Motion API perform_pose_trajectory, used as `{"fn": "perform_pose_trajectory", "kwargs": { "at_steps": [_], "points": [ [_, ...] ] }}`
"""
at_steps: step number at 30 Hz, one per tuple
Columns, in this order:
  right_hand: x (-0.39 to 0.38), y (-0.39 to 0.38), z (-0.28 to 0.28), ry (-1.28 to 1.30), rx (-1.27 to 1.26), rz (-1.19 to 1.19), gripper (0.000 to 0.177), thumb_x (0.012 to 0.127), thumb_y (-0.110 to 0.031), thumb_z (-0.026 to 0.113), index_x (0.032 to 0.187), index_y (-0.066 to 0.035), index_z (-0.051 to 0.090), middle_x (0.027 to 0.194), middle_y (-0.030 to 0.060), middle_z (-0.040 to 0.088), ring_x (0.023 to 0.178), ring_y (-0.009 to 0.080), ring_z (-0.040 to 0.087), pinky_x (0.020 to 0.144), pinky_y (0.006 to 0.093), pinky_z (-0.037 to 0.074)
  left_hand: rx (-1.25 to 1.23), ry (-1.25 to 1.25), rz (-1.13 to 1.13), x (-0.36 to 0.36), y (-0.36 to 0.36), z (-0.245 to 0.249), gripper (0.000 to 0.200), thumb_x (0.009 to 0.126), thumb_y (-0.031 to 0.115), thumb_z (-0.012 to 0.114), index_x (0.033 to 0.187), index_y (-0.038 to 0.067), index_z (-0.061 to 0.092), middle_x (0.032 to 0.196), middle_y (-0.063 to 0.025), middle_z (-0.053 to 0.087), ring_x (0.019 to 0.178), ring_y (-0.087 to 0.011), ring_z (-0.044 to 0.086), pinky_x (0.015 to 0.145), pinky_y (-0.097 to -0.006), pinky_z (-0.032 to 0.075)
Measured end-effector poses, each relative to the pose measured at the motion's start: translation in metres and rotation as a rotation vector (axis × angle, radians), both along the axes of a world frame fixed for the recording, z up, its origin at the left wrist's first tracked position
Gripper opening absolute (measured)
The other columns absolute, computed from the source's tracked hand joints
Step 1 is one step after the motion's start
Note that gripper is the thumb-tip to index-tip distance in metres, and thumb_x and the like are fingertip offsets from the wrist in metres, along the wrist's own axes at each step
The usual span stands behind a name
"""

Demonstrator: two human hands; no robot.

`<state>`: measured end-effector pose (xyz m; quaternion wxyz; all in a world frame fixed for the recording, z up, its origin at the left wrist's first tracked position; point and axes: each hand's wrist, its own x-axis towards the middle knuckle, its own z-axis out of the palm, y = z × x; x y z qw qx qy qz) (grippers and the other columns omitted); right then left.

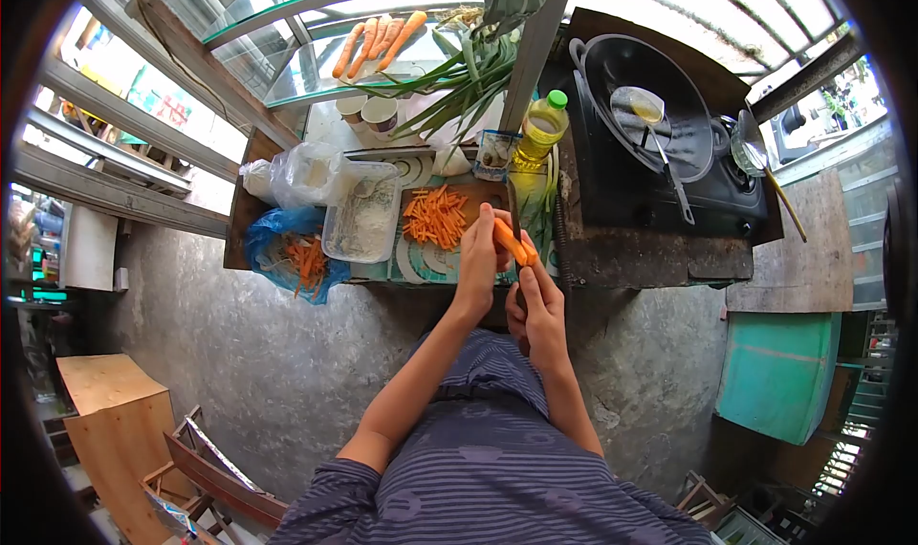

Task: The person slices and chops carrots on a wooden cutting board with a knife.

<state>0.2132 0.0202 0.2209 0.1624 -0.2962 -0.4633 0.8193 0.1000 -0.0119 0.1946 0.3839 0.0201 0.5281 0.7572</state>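
Note:
My left hand [480,255] is closed around a peeled carrot [510,242] above the front edge of the worktop. My right hand [537,317] is closed on a knife [515,210]; its dark blade points away from me and lies against the carrot. The fingers hide most of the handle. Just left of the carrot, a heap of carrot strips [435,217] rests on a board. Further left stand a clear plastic tub [365,222] with whitish powder or residue inside and a blue plastic bag [263,243] holding more carrot strips.
A yellow oil bottle [541,134] with a green cap stands behind my hands. To its right, a wok [650,86] with a spatula [674,177] sits on a black stove [612,196]. Several whole carrots [382,40], green leafy stalks [469,81] and paper cups [380,115] are at the back.

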Motion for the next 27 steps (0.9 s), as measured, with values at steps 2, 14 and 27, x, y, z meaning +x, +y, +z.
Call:
{"fn": "perform_pose_trajectory", "kwargs": {
  "at_steps": [2, 14, 27],
  "points": [
    [-0.005, 0.007, -0.004, 0.034, -0.143, 0.024, 0.051, 0.1, -0.02, 0.048, 0.148, -0.013, 0.03, 0.068, -0.0012, 0.047, 0.046, 0.002, 0.035, 0.039, 0.0167, 0.03, 0.0, -0.034, -0.131, -0.014, -0.009, -0.012, 0.039, 0.102, 0.041, 0.039, 0.104, 0.009, 0.06, 0.068, 0.0059, 0.046, 0.05, -0.0019, 0.03, 0.044, -0.0181, 0.026],
    [-0.038, 0.037, -0.108, -0.333, 0.06, 0.198, 0.05, 0.103, -0.035, 0.036, 0.145, -0.009, 0.027, 0.079, 0.0015, 0.049, 0.043, 0.0054, 0.04, 0.035, 0.0225, 0.036, -0.471, 0.425, -0.272, -0.057, -0.01, -0.181, 0.031, 0.094, 0.027, 0.058, 0.121, 0.011, 0.064, 0.09, 0.0015, 0.061, 0.06, -0.0059, 0.044, 0.053, -0.0215, 0.037],
    [-0.081, 0.049, -0.169, -0.612, 0.665, 0.352, 0.051, 0.104, -0.038, 0.025, 0.149, -0.013, 0.026, 0.06, 0.0103, 0.048, 0.048, 0.0235, 0.047, 0.054, 0.0376, 0.039, -0.607, 0.802, -0.208, -0.073, 0.007, -0.18, 0.024, 0.084, 0.01, 0.067, 0.105, -0.002, 0.069, 0.087, -0.0159, 0.07, 0.077, -0.0239, 0.068, 0.068, -0.0327, 0.052]
  ]
}}
